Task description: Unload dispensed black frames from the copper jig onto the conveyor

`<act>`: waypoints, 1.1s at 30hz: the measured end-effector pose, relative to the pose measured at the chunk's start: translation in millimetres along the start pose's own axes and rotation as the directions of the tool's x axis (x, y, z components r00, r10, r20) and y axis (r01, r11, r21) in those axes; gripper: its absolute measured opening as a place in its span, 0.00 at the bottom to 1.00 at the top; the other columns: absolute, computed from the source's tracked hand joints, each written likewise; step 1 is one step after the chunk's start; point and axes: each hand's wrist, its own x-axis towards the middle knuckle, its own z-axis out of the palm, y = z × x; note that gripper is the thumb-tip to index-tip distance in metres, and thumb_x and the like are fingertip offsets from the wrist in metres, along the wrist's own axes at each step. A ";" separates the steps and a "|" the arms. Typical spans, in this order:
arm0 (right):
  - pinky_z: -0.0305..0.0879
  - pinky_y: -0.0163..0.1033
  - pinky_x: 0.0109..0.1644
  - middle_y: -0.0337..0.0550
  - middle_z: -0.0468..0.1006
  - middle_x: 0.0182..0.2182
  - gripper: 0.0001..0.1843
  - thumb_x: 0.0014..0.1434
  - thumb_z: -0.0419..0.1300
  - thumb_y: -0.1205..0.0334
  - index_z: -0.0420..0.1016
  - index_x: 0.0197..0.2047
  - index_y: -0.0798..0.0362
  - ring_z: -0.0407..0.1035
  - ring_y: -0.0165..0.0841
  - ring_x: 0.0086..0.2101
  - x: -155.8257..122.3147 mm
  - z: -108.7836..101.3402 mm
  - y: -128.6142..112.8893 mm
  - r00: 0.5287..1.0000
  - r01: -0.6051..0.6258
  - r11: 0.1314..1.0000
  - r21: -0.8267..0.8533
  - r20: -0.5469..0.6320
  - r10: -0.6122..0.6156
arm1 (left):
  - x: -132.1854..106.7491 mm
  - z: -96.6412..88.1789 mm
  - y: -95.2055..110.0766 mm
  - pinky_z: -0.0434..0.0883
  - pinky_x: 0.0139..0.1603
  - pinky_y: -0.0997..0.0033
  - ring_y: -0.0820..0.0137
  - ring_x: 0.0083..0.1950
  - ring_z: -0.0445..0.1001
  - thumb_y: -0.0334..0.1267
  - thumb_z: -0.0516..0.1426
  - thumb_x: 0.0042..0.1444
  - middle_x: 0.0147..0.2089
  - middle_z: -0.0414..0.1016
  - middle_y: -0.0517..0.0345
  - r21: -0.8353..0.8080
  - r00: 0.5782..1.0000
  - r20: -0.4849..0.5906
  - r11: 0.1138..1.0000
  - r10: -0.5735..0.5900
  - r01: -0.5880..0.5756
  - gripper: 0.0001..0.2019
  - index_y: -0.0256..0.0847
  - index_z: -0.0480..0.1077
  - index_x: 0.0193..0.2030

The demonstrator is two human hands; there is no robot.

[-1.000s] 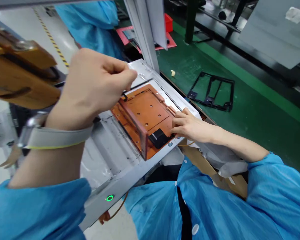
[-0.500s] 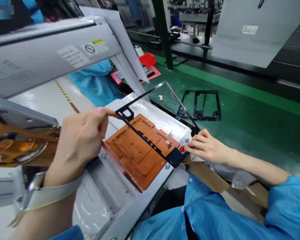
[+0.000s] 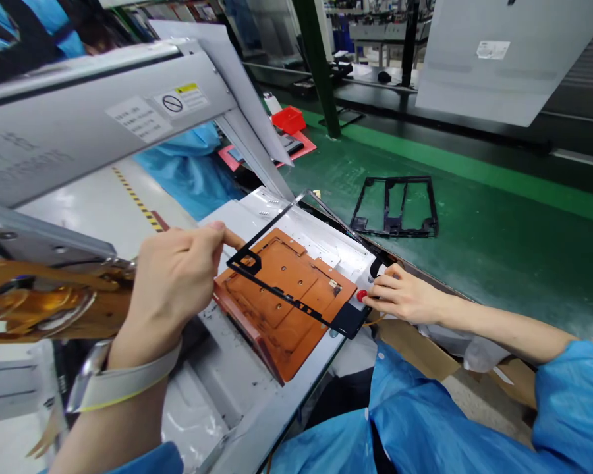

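Observation:
A thin black frame (image 3: 348,321) with an open middle slants over an orange fixture plate (image 3: 257,309) that has shallow recesses and small holes. My left hand (image 3: 182,276) pinches the frame's left corner between thumb and finger. At the opposite end, my right hand (image 3: 408,293) has its fingers closed on the frame's right corner, close to a red button (image 3: 362,295). The frame's near edge crosses above the plate; whether any part touches it I cannot tell. The right fingertips partly hide their corner.
A grey machine beam (image 3: 99,118) spans the upper left over the white base. On the green bench (image 3: 474,243) lies a second black frame (image 3: 394,227) with crossbars. Farther back stands a red bin (image 3: 289,120). An open cardboard box (image 3: 425,355) sits below my right forearm.
The black frame has come lower and flatter over the orange plate, its far corner dropping most. Both hands keep their hold, and the left hand has shifted slightly right in view.

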 end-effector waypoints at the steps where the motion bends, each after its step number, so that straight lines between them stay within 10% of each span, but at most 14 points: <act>1: 0.63 0.51 0.57 0.54 0.86 0.52 0.15 0.85 0.56 0.71 0.85 0.60 0.59 0.72 0.40 0.50 0.0 1.3 -0.3 1.000 -0.002 1.000 0.003 -0.009 0.002 | 0.2 0.7 1.2 0.59 0.33 0.59 0.66 0.23 0.62 0.64 0.50 0.54 0.18 0.59 0.59 0.002 1.000 0.015 1.000 -0.009 0.009 0.26 0.48 0.74 0.21; 13: 0.64 0.49 0.57 0.51 0.85 0.50 0.14 0.85 0.56 0.71 0.84 0.59 0.58 0.73 0.38 0.50 -3.1 12.6 0.8 0.999 -0.014 1.000 -0.026 -0.041 0.013 | -2.8 -0.5 9.4 0.59 0.38 0.57 0.60 0.28 0.63 0.69 0.50 0.42 0.18 0.58 0.57 0.017 0.984 -0.025 0.984 -0.175 0.175 0.28 0.50 0.79 0.21; 26: 0.62 0.50 0.57 0.52 0.84 0.49 0.10 0.85 0.60 0.68 0.84 0.60 0.58 0.72 0.39 0.49 -1.8 11.3 -2.5 1.000 0.007 0.997 -0.080 0.029 -0.004 | -5.5 -0.9 18.7 0.61 0.39 0.56 0.57 0.30 0.69 0.69 0.48 0.43 0.17 0.60 0.53 0.062 0.995 -0.004 0.993 -0.100 0.100 0.27 0.52 0.68 0.12; 33: 0.58 0.50 0.59 0.49 0.83 0.47 0.13 0.86 0.57 0.69 0.85 0.56 0.56 0.69 0.39 0.49 -2.0 6.2 9.4 0.998 -0.039 0.997 -0.065 0.040 0.041 | 2.0 -0.3 -2.7 0.63 0.37 0.57 0.59 0.29 0.69 0.67 0.51 0.54 0.22 0.66 0.58 0.054 0.999 0.007 0.998 -0.041 0.040 0.28 0.48 0.82 0.28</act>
